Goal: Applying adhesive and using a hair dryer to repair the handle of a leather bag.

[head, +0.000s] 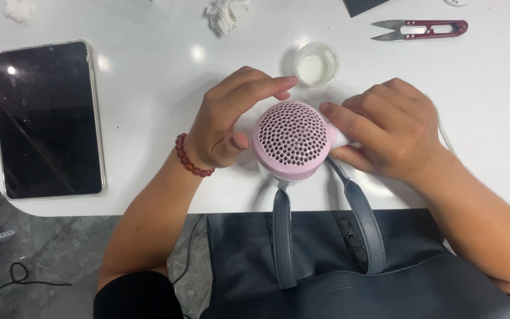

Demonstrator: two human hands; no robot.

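A small pink hair dryer (292, 140) stands on end on the white table (149, 77), its perforated round grille facing up at me. My left hand (231, 118) cups its left side, fingers arched over the top edge and thumb against the pink rim. A red bead bracelet (189, 160) circles that wrist. My right hand (385, 130) grips the dryer from the right, index finger touching the rim, the rest covering the white part beside it. A white cord (444, 133) runs out behind the right hand.
A dark tablet (45, 118) lies at the left. A small clear cup (317, 63), red-handled thread snips (420, 28) and crumpled tissue (225, 13) sit at the back. A dark blue leather bag (337, 266) rests in my lap, its handles lying over the table edge.
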